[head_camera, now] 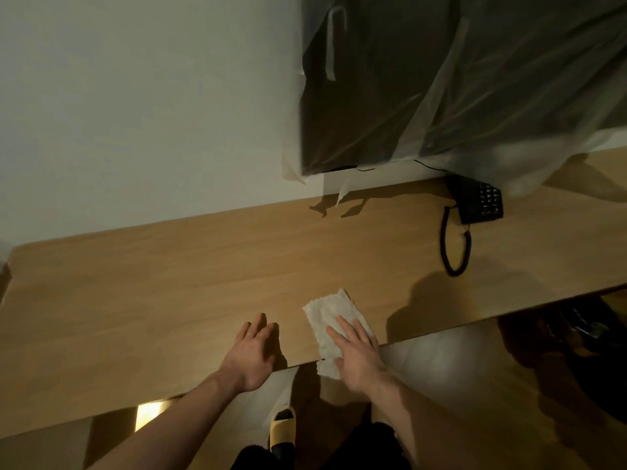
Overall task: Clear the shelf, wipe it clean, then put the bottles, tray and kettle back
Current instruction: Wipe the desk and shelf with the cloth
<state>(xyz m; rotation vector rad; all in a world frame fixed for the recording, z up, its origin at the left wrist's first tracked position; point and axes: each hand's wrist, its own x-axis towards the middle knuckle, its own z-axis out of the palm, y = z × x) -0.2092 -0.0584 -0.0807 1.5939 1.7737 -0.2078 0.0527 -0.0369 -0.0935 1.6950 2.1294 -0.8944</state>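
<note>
Head view: the wooden shelf (169,283) is shown as a long slab whose long axis runs left to right, rising slightly toward the right, with its back edge set against the white wall (135,96) and its front edge nearest the person. A white paper towel (330,317) is laid flat at the front edge, right of centre; its long axis runs from the near edge diagonally away and to the left, and its near corner overhangs the edge. The right hand (356,354) is pressed flat on the towel, fingers straight and slightly spread, pointing away and to the left. The left hand (252,351) is rested on the bare wood just left of the towel, not touching it, fingers extended and held close together. Bare surface is available left of the hands and behind the towel toward the wall. A black telephone (481,201) with a coiled cord (456,245) is placed at the back right, well apart from the towel. Above it, a dark screen (373,96) is covered by translucent plastic sheeting (509,113). A yellow slipper (281,425) is visible on the floor below the front edge.
</note>
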